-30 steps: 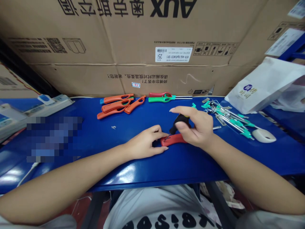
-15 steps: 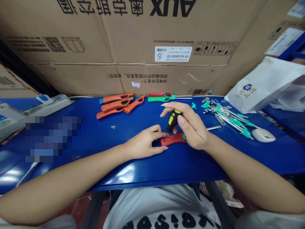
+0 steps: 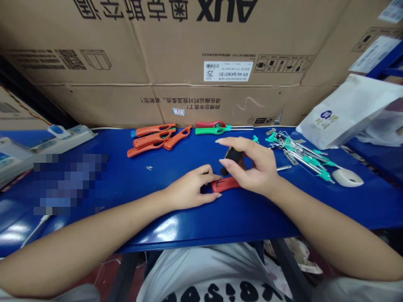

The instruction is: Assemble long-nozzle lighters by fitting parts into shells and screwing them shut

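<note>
My left hand (image 3: 197, 188) is closed on the end of a red lighter (image 3: 228, 184), which lies on the blue table. Its thumb and fingers pinch the handle from both sides. In my right hand (image 3: 256, 165) is a black and yellow screwdriver (image 3: 232, 161), tilted, with its tip down on the lighter's handle. That hand hides the lighter's middle, while a metal tube (image 3: 283, 168) shows beyond it. Farther back lie several orange lighter shells (image 3: 151, 140), and beside them a green lighter (image 3: 209, 131) and a red one (image 3: 206, 124).
On the right are a pile of metal tubes with green parts (image 3: 302, 153), a white oval object (image 3: 348, 178) and a white paper bag (image 3: 349, 111). Small screws (image 3: 149, 168) lie left of centre. A power strip (image 3: 66, 140) stands at left, before a large cardboard box (image 3: 176, 71).
The fingers of my right hand have shifted and turned around the screwdriver handle, covering more of the lighter. My left hand and the lighter's end stay in place.
</note>
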`<state>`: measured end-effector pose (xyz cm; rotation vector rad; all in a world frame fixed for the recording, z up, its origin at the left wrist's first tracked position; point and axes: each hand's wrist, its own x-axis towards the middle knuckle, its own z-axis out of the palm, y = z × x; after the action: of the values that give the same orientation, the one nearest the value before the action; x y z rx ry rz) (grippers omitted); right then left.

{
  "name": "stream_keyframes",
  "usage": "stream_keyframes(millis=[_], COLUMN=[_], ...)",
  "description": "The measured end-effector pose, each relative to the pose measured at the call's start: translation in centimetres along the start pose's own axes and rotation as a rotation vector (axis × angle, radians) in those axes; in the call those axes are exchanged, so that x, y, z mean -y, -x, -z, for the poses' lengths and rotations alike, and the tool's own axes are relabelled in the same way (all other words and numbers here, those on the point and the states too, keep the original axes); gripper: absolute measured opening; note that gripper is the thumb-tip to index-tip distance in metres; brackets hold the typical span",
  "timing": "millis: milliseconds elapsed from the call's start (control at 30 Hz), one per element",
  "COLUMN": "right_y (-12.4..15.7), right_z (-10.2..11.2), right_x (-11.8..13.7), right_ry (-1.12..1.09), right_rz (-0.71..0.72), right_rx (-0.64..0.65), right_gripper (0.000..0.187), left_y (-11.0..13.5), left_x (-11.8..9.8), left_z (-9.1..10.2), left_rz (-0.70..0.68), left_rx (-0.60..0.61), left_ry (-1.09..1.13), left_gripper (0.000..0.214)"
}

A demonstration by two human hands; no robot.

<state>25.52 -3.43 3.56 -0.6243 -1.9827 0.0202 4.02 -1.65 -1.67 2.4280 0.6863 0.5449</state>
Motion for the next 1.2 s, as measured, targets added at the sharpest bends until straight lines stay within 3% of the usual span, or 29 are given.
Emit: stream_keyframes(millis=[100, 267, 433, 500, 667, 800, 867, 967, 1033, 1200], right_y=[-0.04, 0.10, 0.01, -0.01, -0.10, -0.33, -0.38, -0.27, -0.14, 0.00], right_z=[-0.07, -0.26, -0.19, -0.02, -0.11, -0.07, 0.10, 0.17, 0.04, 0.00], right_x=[-0.17, -0.27, -0.14, -0.11, 0.16, 0.34, 0.34, 0.20, 0.04, -0.15], right_ry=[0.049, -0.257, 0.000, 0.002, -0.226, 0.017, 0.033, -0.176, -0.257, 0.024], right_rz=[0.020, -0.157, -0.040, -0.041, -0.142, -0.045, -0.038, -0.124, -0.153, -0.068], right_rx=[-0.008, 0.173, 0.017, 0.042, 0.135, 0.016, 0.064, 0.216, 0.231, 0.098], right_gripper=[0.030, 0.042, 0.029, 0.029, 0.037, 0.024, 0.027, 0.042, 0.045, 0.037], left_y=[-0.01, -0.01, -0.03, -0.05, -0.05, -0.03, -0.02, -0.03, -0.03, -0.03], left_x=[-0.07, -0.13, -0.03, -0.11, -0.18, 0.00, 0.00, -0.08, -0.09, -0.04], left_z=[0.04, 0.11, 0.02, 0.07, 0.09, -0.04, -0.03, 0.06, 0.06, -0.03], left_rz=[0.000, -0.005, 0.001, 0.003, -0.002, -0.007, -0.002, -0.008, -0.010, -0.001], left_rx=[-0.004, 0.002, -0.001, 0.003, -0.005, -0.007, -0.006, -0.010, -0.006, -0.001], left_ry=[-0.007, -0.013, -0.021, -0.016, -0.006, -0.009, -0.012, -0.008, -0.009, -0.020], left_gripper=[0.041, 0.040, 0.038, 0.041, 0.040, 0.038, 0.039, 0.040, 0.038, 0.037])
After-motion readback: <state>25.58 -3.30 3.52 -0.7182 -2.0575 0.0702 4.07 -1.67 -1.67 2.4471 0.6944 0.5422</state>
